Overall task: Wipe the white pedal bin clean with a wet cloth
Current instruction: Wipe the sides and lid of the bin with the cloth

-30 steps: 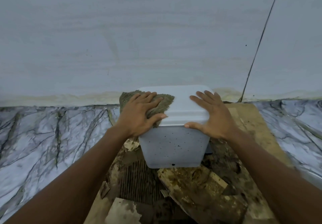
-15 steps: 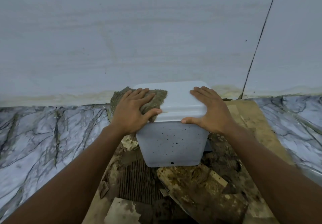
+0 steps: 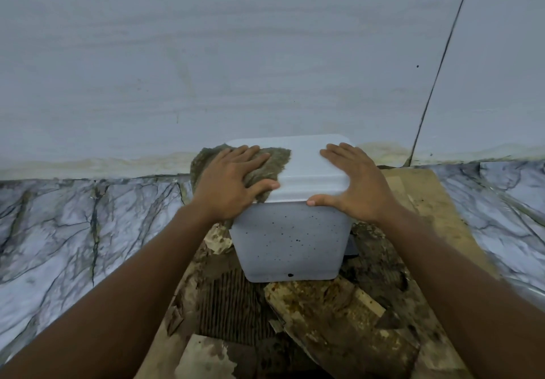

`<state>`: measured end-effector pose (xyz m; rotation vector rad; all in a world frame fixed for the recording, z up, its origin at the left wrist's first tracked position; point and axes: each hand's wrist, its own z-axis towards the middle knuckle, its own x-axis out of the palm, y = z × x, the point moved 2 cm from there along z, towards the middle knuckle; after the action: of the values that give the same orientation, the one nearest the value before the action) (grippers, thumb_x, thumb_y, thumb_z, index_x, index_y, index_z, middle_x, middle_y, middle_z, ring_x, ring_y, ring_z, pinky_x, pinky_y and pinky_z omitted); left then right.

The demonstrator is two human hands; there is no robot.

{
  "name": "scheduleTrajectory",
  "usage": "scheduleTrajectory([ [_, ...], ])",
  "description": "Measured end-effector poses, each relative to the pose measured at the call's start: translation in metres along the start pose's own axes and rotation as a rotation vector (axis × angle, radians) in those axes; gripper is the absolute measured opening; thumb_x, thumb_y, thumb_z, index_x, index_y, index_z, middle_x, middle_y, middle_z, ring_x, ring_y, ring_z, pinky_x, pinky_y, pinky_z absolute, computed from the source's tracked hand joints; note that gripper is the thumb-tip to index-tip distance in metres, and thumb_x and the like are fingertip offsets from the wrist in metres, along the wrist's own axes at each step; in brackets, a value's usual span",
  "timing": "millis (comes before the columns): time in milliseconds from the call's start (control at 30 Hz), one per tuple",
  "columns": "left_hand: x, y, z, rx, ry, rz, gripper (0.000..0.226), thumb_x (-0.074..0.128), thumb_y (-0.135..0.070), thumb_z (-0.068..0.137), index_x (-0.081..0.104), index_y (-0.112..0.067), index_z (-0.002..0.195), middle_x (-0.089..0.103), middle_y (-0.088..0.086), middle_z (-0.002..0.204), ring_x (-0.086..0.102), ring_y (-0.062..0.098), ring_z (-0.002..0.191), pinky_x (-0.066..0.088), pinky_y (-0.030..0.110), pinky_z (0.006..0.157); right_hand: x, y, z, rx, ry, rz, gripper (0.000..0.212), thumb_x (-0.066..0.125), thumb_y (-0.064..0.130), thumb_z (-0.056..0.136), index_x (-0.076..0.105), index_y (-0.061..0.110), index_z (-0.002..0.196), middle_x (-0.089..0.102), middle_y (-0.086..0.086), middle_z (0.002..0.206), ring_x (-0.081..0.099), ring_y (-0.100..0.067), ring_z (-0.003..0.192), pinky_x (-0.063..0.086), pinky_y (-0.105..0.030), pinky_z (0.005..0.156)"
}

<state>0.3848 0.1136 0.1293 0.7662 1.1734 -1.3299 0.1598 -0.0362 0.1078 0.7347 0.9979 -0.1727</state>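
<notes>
Pedal bin (image 3: 290,240), white, is standing upright on soiled cardboard (image 3: 436,201), its back sitting near the pale wall (image 3: 236,54) and its lid (image 3: 306,169) lying closed. Cloth (image 3: 278,161), grey-green and shaggy, is lying over the left part of the bin's lid and hanging off the bin's left edge. Left hand (image 3: 233,181) is pressing down on the cloth, fingers straight and spread, gripping nothing. Right hand (image 3: 356,183) is resting flat on the right part of the bin's lid, fingers straight, thumb lying along the front rim, apparently steadying the bin. Bare lid is showing between the two hands, directly right of the cloth, so the coming stroke is probably running along the lid's wider, side-to-side axis toward the right hand. The bin's front face, below both hands, is carrying dark specks and is looking not yet wiped. Veined, marble-patterned floor (image 3: 73,216) is spreading out left and right of the bin.
</notes>
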Motion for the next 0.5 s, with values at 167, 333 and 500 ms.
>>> scheduleTrajectory([
  [167,0.000,-0.010,0.005,-0.028,-0.034,0.089,0.084,0.030,-0.082,0.088,0.048,-0.029,0.150,0.045,0.001,0.158,0.035,0.021,0.149,0.019,0.042,0.123,0.001,0.002,0.002,0.014,-0.015,-0.019,0.112,0.069,0.083,0.056,0.041,0.029,0.150,0.033,0.009,0.160,0.020,-0.011,0.150,0.003,-0.027,0.121],
  [333,0.012,-0.052,0.031,-0.004,0.061,0.138,0.081,0.027,-0.080,0.093,0.037,-0.030,0.156,0.034,0.001,0.164,0.026,0.022,0.153,0.016,0.043,0.124,0.002,-0.004,0.009,0.010,0.006,-0.032,0.117,0.061,0.092,0.054,0.039,0.030,0.151,0.033,0.009,0.160,0.020,-0.011,0.150,0.007,-0.030,0.122],
  [500,-0.001,-0.037,0.030,-0.029,0.108,-0.029,0.081,0.032,-0.079,0.093,0.032,-0.032,0.158,0.024,0.001,0.168,0.012,0.018,0.157,0.002,0.043,0.127,-0.002,-0.004,0.017,0.031,0.028,-0.007,0.112,0.070,0.082,0.055,0.040,0.033,0.150,0.032,0.011,0.160,0.020,-0.011,0.150,0.011,-0.033,0.123],
])
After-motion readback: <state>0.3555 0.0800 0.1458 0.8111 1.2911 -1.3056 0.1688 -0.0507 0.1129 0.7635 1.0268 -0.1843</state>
